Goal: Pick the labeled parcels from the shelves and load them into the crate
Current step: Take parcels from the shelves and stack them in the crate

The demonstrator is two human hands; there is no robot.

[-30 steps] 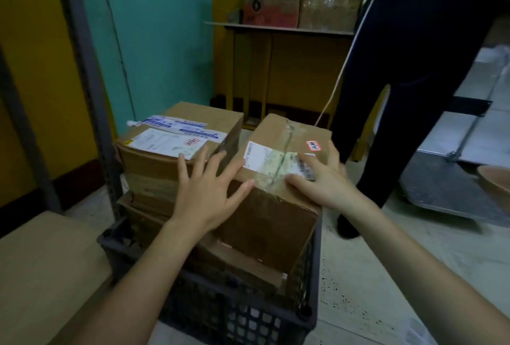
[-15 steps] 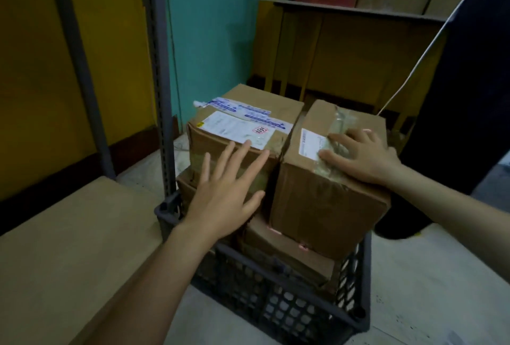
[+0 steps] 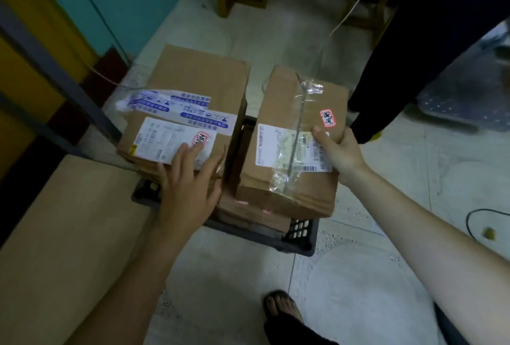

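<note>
Atop the crate (image 3: 300,245), right hand (image 3: 338,151) grips edge of parcel (image 3: 287,107).

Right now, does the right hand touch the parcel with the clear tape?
Touching. The head view shows the right hand gripping the taped parcel at its right edge, thumb on top, over its white label.

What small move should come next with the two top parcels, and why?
Probably slide the right parcel leftward, toward the left parcel. The right hand grips its right edge, thumb on top, and that parcel seems to overhang the crate rim; the left hand rests flat on the left parcel.
</note>
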